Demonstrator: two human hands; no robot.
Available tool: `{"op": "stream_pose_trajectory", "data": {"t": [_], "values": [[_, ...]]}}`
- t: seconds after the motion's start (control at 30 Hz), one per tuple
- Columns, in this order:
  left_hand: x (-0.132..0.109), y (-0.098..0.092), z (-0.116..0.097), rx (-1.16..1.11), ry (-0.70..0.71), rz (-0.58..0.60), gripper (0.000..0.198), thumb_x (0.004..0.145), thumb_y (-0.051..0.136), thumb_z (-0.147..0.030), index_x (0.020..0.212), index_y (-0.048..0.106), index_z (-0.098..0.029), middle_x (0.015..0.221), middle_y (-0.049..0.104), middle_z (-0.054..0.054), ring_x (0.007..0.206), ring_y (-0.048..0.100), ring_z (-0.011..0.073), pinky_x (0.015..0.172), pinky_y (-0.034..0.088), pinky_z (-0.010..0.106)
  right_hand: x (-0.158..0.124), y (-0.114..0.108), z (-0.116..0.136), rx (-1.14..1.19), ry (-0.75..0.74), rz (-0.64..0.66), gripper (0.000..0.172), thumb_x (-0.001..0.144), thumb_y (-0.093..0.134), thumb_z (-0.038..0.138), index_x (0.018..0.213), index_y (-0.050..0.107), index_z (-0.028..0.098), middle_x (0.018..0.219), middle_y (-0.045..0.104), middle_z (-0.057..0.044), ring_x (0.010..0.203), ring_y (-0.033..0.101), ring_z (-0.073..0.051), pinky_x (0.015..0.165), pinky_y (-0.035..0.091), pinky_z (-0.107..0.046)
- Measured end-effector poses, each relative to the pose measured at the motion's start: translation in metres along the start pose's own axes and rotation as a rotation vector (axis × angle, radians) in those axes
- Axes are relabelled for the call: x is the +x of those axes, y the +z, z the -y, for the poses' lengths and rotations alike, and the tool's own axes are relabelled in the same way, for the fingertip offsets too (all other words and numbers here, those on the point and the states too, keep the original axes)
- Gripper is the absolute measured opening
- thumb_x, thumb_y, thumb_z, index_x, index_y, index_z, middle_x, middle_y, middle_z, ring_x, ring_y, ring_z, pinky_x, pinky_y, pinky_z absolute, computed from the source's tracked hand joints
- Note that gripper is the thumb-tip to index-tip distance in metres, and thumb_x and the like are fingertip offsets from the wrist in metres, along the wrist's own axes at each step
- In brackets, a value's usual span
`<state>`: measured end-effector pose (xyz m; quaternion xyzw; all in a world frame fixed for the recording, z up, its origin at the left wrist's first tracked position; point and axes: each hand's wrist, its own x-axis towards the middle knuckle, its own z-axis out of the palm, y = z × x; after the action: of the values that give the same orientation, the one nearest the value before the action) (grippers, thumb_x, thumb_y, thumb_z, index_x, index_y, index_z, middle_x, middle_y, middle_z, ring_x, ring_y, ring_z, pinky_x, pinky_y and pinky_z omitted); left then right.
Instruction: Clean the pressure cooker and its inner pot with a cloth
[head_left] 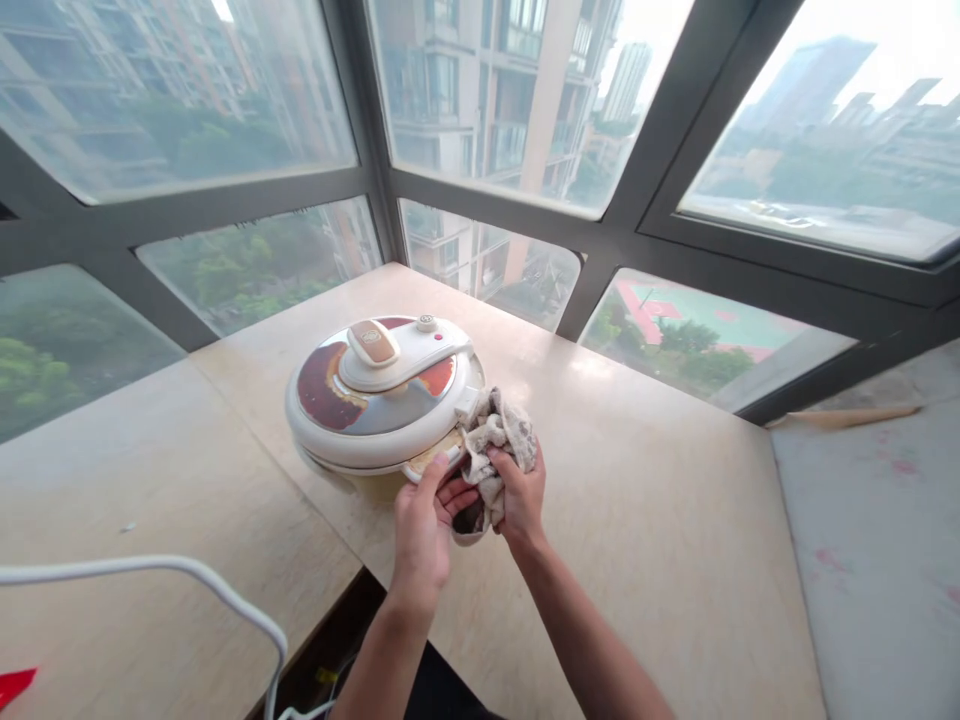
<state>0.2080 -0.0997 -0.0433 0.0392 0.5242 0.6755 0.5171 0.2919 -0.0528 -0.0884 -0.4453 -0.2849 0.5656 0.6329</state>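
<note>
A white electric pressure cooker (382,400) sits on the counter, its lid closed and marked with dark red patches. At its front right side, my right hand (521,490) clutches a crumpled, stained cloth (499,440), which touches the cooker's rim. My left hand (424,525) is just to the left of the cloth, thumb at the cooker's front edge and fingers curled under. Between that thumb and fingers a brownish edge shows, but what it belongs to is unclear. A dark patch with a pale rim (469,538) appears below the cloth, partly hidden by my hands.
The cooker stands on a pale marble-look counter (645,540) in a corner below grey-framed windows (480,190). A white cable (187,568) loops across the front left, near a dark gap (330,635) in the counter. A red item (15,687) lies at the left edge.
</note>
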Motion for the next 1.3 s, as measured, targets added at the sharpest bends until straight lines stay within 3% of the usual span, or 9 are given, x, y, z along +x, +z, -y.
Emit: {"op": "stream_pose_trajectory", "data": {"t": [0.1,0.23,0.43,0.63,0.83,0.93,1.07,1.2,1.3], "values": [[-0.002,-0.002,-0.005,0.002,-0.046,0.043,0.045,0.063,0.082,-0.036,0.098,0.073,-0.01,0.092,0.079,0.014,0.057,0.069,0.0151,0.046,0.045,0.021,0.002,-0.007,0.009,-0.055,-0.104,-0.015,0.055,0.065,0.083,0.034,0.114,0.061,0.02,0.102,0.073,-0.004,0.089,0.069,-0.022,0.082,0.058,-0.036],[-0.004,-0.01,-0.006,0.025,0.022,0.083,0.044,0.064,0.081,-0.04,0.094,0.075,-0.008,0.093,0.079,0.017,0.052,0.066,0.0133,0.045,0.038,0.02,0.022,-0.023,0.032,-0.18,-0.24,-0.056,0.056,0.07,0.079,0.032,0.121,0.058,0.022,0.107,0.071,-0.004,0.092,0.068,-0.021,0.085,0.056,-0.036],[-0.008,-0.037,-0.019,0.091,0.032,0.119,0.042,0.061,0.079,-0.038,0.09,0.076,-0.008,0.087,0.079,0.018,0.048,0.064,0.0136,0.042,0.033,0.02,0.027,-0.034,0.056,-0.279,-0.234,0.04,0.057,0.065,0.08,0.03,0.119,0.062,0.025,0.107,0.073,-0.003,0.094,0.068,-0.022,0.091,0.055,-0.042],[-0.013,-0.073,-0.045,0.166,-0.021,0.162,0.035,0.061,0.075,-0.032,0.086,0.076,-0.007,0.081,0.078,0.018,0.041,0.058,0.0108,0.038,0.031,0.018,-0.009,-0.003,0.023,-0.267,-0.158,0.259,0.055,0.065,0.079,0.031,0.116,0.062,0.022,0.103,0.073,-0.002,0.093,0.067,-0.023,0.091,0.054,-0.039],[-0.018,-0.111,-0.066,0.25,0.012,0.223,0.035,0.061,0.076,-0.035,0.083,0.075,-0.007,0.081,0.078,0.019,0.035,0.045,0.0045,0.035,0.022,0.015,-0.025,0.016,-0.02,-0.149,-0.21,0.2,0.054,0.064,0.071,0.028,0.116,0.058,0.021,0.104,0.07,-0.001,0.096,0.065,-0.021,0.092,0.052,-0.035],[-0.019,-0.125,-0.08,0.281,0.025,0.168,0.03,0.061,0.073,-0.034,0.075,0.072,-0.008,0.071,0.076,0.017,0.032,0.039,0.0037,0.034,0.02,0.015,-0.019,0.014,-0.036,-0.145,-0.256,0.185,0.053,0.063,0.068,0.029,0.115,0.058,0.021,0.1,0.069,0.0,0.091,0.063,-0.02,0.09,0.051,-0.035],[-0.021,-0.141,-0.096,0.298,0.048,0.053,0.025,0.059,0.07,-0.031,0.069,0.068,-0.009,0.061,0.072,0.014,0.033,0.045,0.0067,0.034,0.025,0.015,0.009,0.018,-0.041,-0.188,-0.291,0.154,0.046,0.064,0.067,0.031,0.108,0.061,0.02,0.096,0.069,0.0,0.088,0.062,-0.02,0.089,0.051,-0.036],[-0.017,-0.155,-0.104,0.256,0.105,-0.097,0.024,0.054,0.072,-0.032,0.063,0.063,-0.012,0.052,0.066,0.007,0.037,0.051,0.0101,0.035,0.032,0.016,0.054,0.032,-0.03,-0.249,-0.371,0.306,0.048,0.061,0.069,0.03,0.108,0.065,0.021,0.097,0.072,-0.001,0.09,0.064,-0.022,0.091,0.051,-0.038],[-0.006,-0.164,-0.113,0.163,0.265,-0.304,0.03,0.048,0.075,-0.034,0.059,0.054,-0.016,0.045,0.056,-0.002,0.033,0.041,0.0067,0.032,0.026,0.016,0.082,0.05,-0.028,-0.292,-0.38,0.423,0.048,0.06,0.073,0.032,0.107,0.067,0.021,0.102,0.074,-0.003,0.095,0.065,-0.025,0.095,0.05,-0.039]]}}
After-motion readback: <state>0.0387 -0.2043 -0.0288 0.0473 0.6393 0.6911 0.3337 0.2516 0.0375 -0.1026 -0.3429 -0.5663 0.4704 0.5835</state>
